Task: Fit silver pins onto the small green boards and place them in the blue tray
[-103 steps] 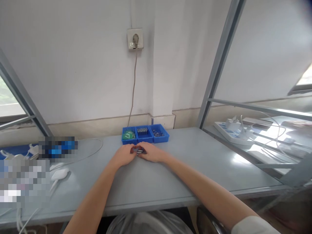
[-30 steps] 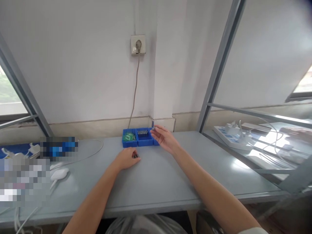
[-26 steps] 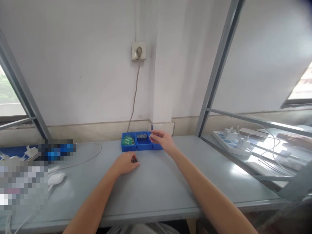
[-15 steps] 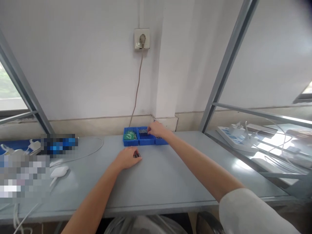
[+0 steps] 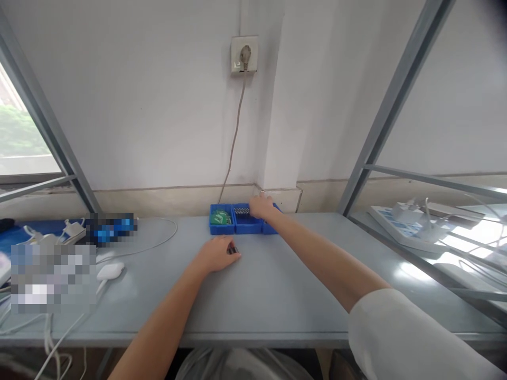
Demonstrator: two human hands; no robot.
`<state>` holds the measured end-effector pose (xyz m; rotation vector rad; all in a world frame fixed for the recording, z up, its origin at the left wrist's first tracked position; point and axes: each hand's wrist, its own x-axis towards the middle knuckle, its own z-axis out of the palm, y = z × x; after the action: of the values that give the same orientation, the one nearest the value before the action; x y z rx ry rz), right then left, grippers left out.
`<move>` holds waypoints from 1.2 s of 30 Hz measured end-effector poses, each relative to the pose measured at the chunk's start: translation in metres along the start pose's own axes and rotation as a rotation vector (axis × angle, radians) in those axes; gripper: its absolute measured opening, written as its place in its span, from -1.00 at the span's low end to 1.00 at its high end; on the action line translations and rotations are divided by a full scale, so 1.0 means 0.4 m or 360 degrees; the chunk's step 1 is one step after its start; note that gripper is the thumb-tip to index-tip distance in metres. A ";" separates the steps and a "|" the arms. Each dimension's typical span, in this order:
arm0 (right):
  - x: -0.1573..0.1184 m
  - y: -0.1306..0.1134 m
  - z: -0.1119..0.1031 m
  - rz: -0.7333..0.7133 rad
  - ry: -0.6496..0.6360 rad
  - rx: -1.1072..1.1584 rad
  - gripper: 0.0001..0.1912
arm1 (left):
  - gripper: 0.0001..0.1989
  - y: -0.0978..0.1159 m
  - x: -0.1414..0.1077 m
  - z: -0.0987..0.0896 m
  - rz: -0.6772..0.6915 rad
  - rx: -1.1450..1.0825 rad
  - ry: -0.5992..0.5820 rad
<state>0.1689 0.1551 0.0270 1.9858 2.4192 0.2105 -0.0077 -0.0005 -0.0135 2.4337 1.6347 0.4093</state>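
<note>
My left hand [image 5: 218, 254] rests on the table just in front of the blue bins, its fingers closed around a small dark piece [image 5: 233, 249] that is mostly covered. The left blue bin [image 5: 222, 230] holds green circuit boards [image 5: 221, 217]. In the middle blue bin [image 5: 249, 229] lie dark parts with a pale dotted pattern [image 5: 241, 211]. My right hand [image 5: 262, 205] reaches over the border between the middle bin and the right blue bin [image 5: 269, 230]. Its fingertips are hidden, so I cannot see whether they hold anything. The right bin's contents are mostly covered by my hand and forearm.
White cables and a charger [image 5: 111, 271] lie on the left of the grey table [image 5: 273, 295]. A blurred blue-black object [image 5: 113, 230] sits behind them. Metal frame bars [image 5: 392, 111] slant up on both sides. A plugged socket [image 5: 244, 55] is on the wall.
The camera has turned slightly left, so everything sits further right in view. My right hand's fingertips, seen pinched over the middle bin before, are now hidden. My left hand keeps its place.
</note>
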 end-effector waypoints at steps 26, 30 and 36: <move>0.001 -0.014 0.016 -0.0010 0.0034 -0.0105 -0.56 | -0.70 -0.005 0.000 0.005 0.0008 0.0013 0.0024; 0.000 -0.011 0.019 -0.0003 0.0042 -0.0109 -0.58 | -0.70 -0.005 0.000 0.005 0.0005 0.0008 0.0010; -0.003 -0.009 0.021 0.0010 0.0039 -0.0067 -0.58 | -0.69 -0.004 0.000 0.005 0.0004 0.0010 0.0016</move>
<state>0.1663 0.1541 0.0180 1.9855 2.4025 0.2853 -0.0085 0.0002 -0.0159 2.4428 1.6394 0.4184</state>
